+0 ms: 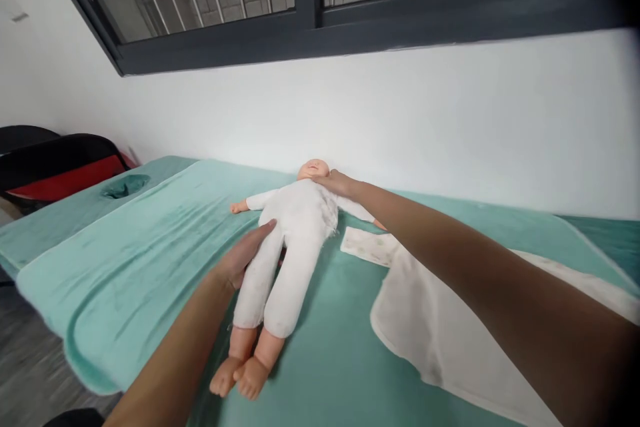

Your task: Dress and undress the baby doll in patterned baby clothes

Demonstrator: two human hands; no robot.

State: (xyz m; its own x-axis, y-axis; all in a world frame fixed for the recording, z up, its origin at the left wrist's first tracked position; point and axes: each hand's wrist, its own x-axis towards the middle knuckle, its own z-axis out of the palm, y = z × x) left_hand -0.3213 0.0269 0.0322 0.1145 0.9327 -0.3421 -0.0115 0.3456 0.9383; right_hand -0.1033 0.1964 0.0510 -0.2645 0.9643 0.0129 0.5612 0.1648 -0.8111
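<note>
A baby doll [300, 213] with a white cloth body lies on its back on the green cover, head toward the wall and feet toward me. My left hand [250, 250] grips its thigh and hip on the left side, thumb on top; some fingertips show between the legs. At the neck and shoulder, just below the chin, my right hand [336, 181] holds the doll, its fingers partly hidden. Beneath my right forearm is a spread white cloth garment [425, 320] with a patterned strip.
The green-covered table [340, 373] stands against a white wall [400, 113] under a dark-framed window [310, 40]. A lighter green blanket [150, 267] covers the left part and hangs over the edge. Black and red chairs [65, 163] stand at the far left.
</note>
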